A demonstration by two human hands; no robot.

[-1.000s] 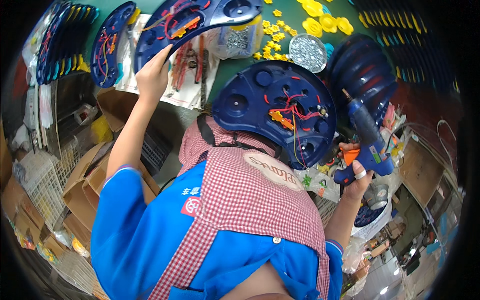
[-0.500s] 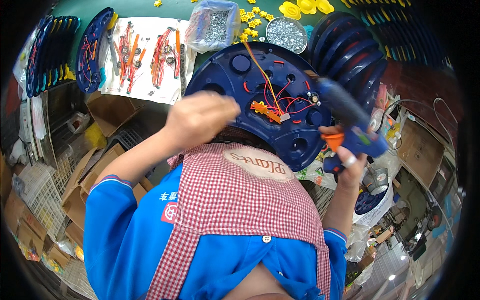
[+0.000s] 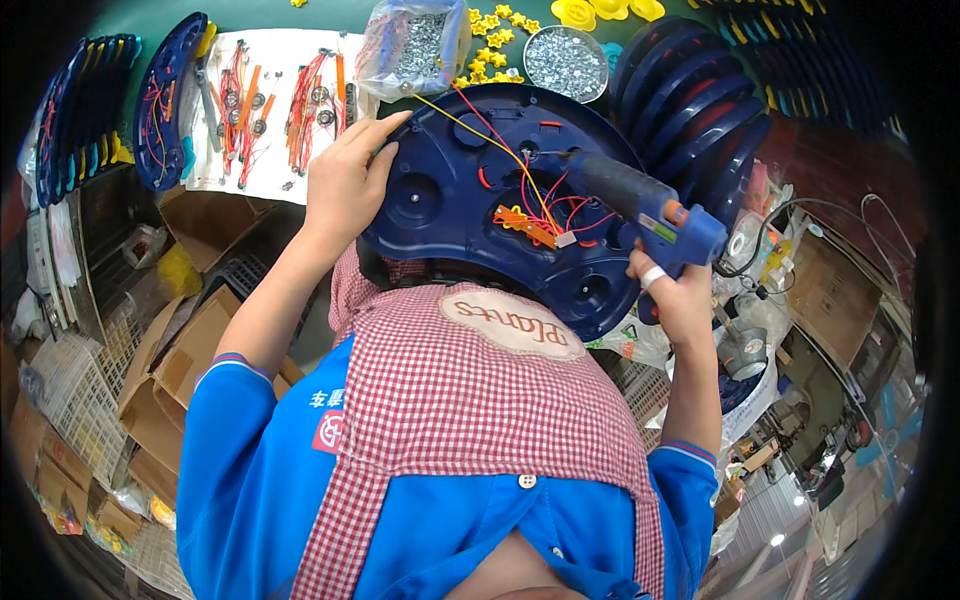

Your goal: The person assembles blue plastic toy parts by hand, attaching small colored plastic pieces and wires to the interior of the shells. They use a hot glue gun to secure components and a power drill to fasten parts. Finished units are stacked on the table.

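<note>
A dark-blue plastic shell (image 3: 455,235) leans in front of my apron, its hollow inside facing up. Red and yellow wires, an orange strip (image 3: 530,228) and a small white connector (image 3: 566,239) lie in its middle. My left hand (image 3: 350,175) holds the shell's left rim, thumb apart from the fingers. My right hand (image 3: 682,295) is wrapped round a blue pistol-grip electric screwdriver (image 3: 630,195) with a dark barrel. Its thin tip is at a small hole near the shell's upper middle; whether it touches a screw there is too small to tell.
Behind the shell stand a plastic-lined tub of small metal parts (image 3: 420,50), a round bowl of screws (image 3: 566,62) and yellow star pieces (image 3: 492,40). Stacked blue shells (image 3: 680,100) crowd the right. Wired parts lie on a white sheet (image 3: 275,120); cardboard boxes (image 3: 180,370) stand lower left.
My left hand has moved up and left onto the shell's rim. The screwdriver has swung left, bringing its tip to the shell. The wires' loose ends now stretch farther left.
</note>
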